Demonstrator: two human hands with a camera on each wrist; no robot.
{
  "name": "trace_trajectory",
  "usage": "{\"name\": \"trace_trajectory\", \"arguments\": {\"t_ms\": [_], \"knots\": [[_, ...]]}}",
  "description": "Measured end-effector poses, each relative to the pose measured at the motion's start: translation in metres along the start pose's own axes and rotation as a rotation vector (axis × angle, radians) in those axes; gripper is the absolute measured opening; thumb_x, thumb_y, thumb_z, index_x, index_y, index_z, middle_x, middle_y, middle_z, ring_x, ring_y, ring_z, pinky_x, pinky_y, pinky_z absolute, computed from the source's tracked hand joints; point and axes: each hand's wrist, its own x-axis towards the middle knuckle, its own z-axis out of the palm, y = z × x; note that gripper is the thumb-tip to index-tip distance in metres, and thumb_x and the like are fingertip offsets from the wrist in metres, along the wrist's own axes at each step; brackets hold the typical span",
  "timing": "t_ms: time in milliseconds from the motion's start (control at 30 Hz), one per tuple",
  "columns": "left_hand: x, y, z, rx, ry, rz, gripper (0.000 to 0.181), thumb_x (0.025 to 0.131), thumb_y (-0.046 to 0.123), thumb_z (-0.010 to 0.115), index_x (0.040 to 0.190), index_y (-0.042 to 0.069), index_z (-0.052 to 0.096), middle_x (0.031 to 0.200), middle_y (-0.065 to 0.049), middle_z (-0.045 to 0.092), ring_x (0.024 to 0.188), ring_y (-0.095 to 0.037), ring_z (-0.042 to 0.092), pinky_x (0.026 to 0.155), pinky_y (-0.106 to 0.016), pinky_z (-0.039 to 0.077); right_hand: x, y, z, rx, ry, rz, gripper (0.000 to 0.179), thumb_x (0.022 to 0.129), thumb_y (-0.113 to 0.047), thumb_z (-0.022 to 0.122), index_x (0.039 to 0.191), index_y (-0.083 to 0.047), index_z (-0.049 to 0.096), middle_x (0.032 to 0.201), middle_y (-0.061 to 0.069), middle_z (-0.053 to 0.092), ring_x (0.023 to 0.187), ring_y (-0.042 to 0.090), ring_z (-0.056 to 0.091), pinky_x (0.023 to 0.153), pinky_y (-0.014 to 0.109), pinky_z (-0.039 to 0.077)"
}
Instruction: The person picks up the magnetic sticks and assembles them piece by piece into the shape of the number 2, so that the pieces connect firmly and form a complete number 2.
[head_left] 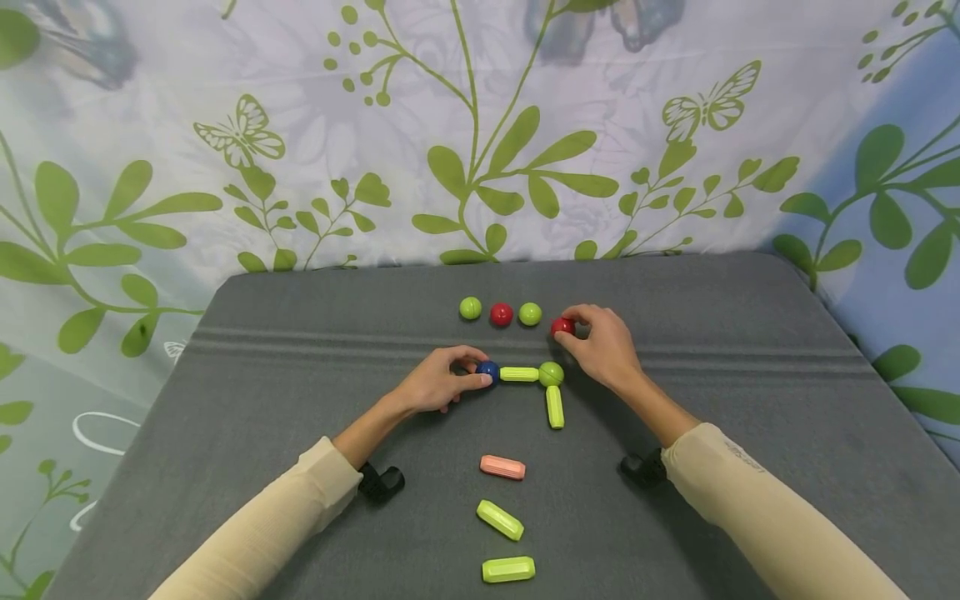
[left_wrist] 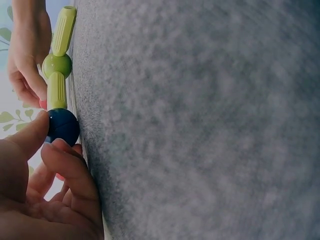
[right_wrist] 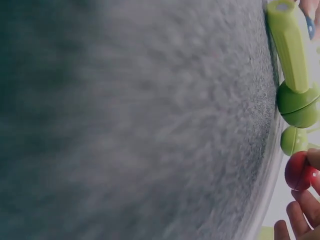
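Observation:
My left hand pinches a blue ball between thumb and fingers. A ribbed yellow-green stick runs from that ball to a green ball, and a second yellow-green stick extends from the green ball towards me. The left wrist view shows the blue ball at one end of this joined chain. Farther back, my right hand holds a red ball by thumb and fingertips. In the right wrist view the same red ball sits between the fingers, beyond the green ball.
Behind the chain, a green ball, a red ball and another green ball lie in a row. Nearer me are an orange stick and two yellow-green sticks, one angled, one level. A printed curtain hangs behind the grey table.

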Motion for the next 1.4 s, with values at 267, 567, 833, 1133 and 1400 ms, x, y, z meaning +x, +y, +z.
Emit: {"name": "trace_trajectory", "arguments": {"t_ms": [267,567,833,1133,1400], "knots": [[0.001,-0.001,0.0,0.006,0.001,0.013,0.036,0.096,0.021,0.067,0.13,0.009,0.061,0.105,-0.008,0.059,0.061,-0.016,0.05,0.044,-0.027,0.04,-0.019,0.001,-0.009,0.04,0.009,-0.04,0.028,0.088,-0.014,0.077,0.11,0.001,0.068,0.105,0.016,0.067,0.101,0.035,0.057,0.086,0.051,0.042],[0.0,-0.001,0.0,0.013,0.004,0.002,0.036,0.096,0.022,0.068,0.129,0.009,0.061,0.104,-0.008,0.059,0.061,-0.016,0.05,0.045,-0.028,0.042,-0.043,-0.006,-0.015,0.077,-0.002,-0.08,0.024,0.086,-0.015,0.078,0.104,-0.003,0.068,0.098,0.009,0.067,0.096,0.031,0.056,0.081,0.047,0.043],[-0.001,-0.001,0.0,-0.001,-0.005,-0.002,0.035,0.096,0.022,0.068,0.129,0.009,0.061,0.104,-0.008,0.059,0.06,-0.016,0.051,0.045,-0.028,0.042,-0.069,-0.021,-0.019,0.104,-0.065,-0.103,0.022,0.083,-0.013,0.081,0.1,-0.008,0.069,0.094,0.0,0.064,0.093,0.025,0.056,0.08,0.047,0.045],[0.0,-0.001,0.0,0.0,-0.005,0.001,0.036,0.096,0.021,0.067,0.129,0.009,0.061,0.105,-0.008,0.059,0.061,-0.016,0.051,0.046,-0.028,0.043,-0.089,-0.027,-0.018,0.124,-0.117,-0.129,0.023,0.08,-0.014,0.083,0.097,-0.015,0.068,0.093,-0.008,0.062,0.092,0.021,0.056,0.08,0.046,0.047],[0.0,0.0,0.0,-0.001,-0.005,0.003,0.036,0.096,0.022,0.067,0.129,0.01,0.061,0.105,-0.008,0.059,0.062,-0.017,0.051,0.046,-0.028,0.043,-0.1,-0.026,-0.015,0.115,-0.159,-0.196,0.024,0.079,-0.016,0.083,0.094,-0.018,0.065,0.089,-0.013,0.058,0.088,0.017,0.057,0.076,0.041,0.049]]}}
